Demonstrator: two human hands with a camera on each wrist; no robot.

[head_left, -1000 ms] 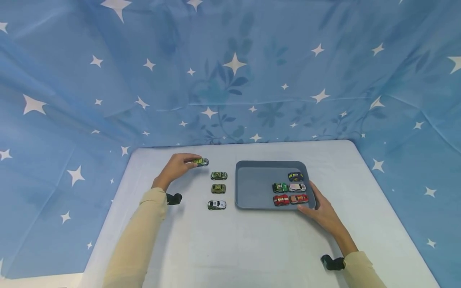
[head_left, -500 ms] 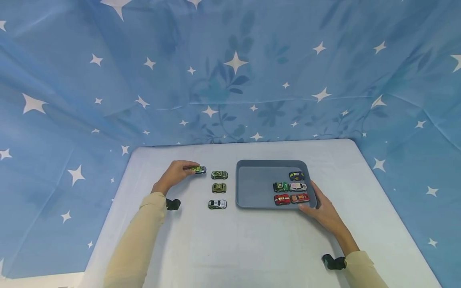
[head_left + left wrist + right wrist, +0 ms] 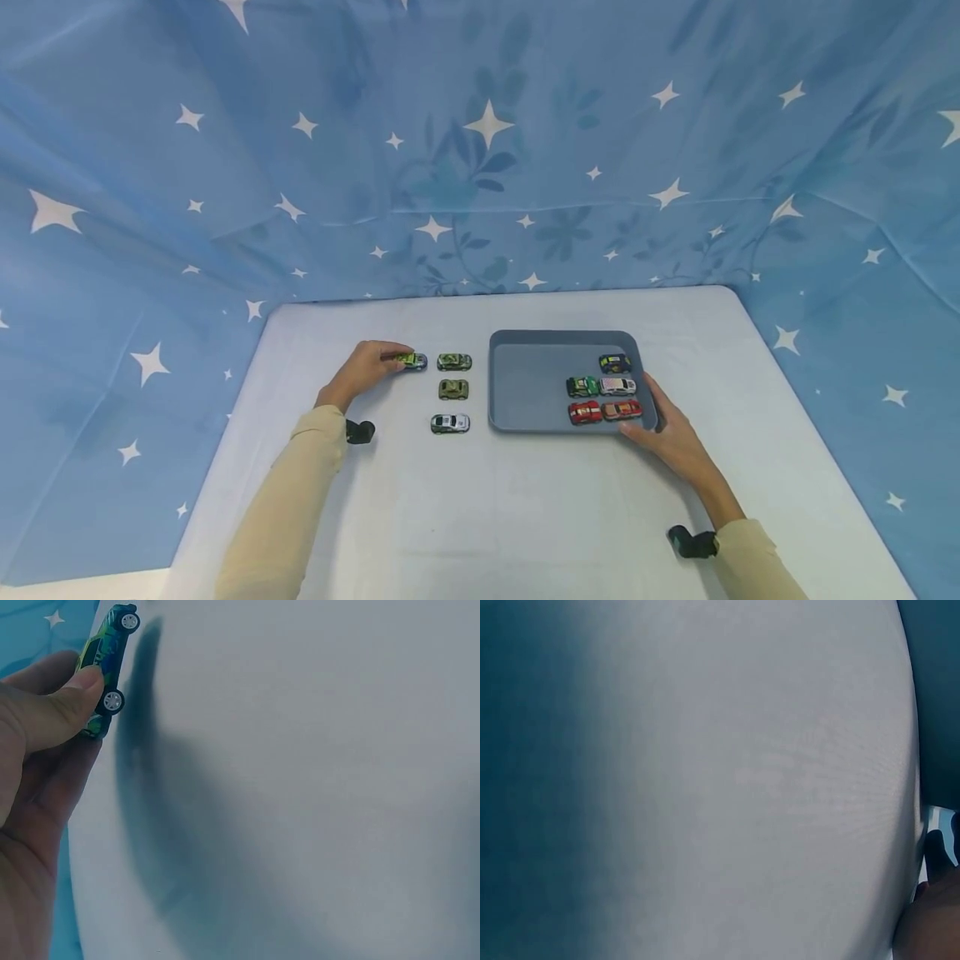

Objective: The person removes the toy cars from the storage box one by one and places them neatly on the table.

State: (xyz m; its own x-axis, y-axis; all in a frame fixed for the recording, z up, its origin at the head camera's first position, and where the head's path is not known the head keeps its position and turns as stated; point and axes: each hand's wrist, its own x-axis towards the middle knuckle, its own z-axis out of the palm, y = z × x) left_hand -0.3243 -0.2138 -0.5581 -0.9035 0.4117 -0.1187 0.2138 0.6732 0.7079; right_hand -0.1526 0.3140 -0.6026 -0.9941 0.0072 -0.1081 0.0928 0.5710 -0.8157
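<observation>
In the head view my left hand (image 3: 362,369) pinches a green toy car (image 3: 417,362) between thumb and fingers, over the table's left part. The left wrist view shows the thumb across the car's (image 3: 114,664) side, its white wheels turned to the camera and a shadow beside it. Just right of it lies a camouflage toy car (image 3: 454,362). An olive toy car (image 3: 453,389) and a silver-white one (image 3: 450,423) follow in a column toward me. My right hand (image 3: 678,442) grips the grey tray (image 3: 525,335) at its front right corner, thumb on the front rim.
Inside the tray's right half sit several toy cars, among them a green one (image 3: 582,387), a red one (image 3: 585,412) and a dark blue one (image 3: 615,363). A white cloth covers the table (image 3: 495,508). Behind it hangs a blue star-patterned curtain (image 3: 487,183).
My left hand has brought the green toy car toward me, down to the level of the camouflage car's row. The right hand keeps its grip on the tray.
</observation>
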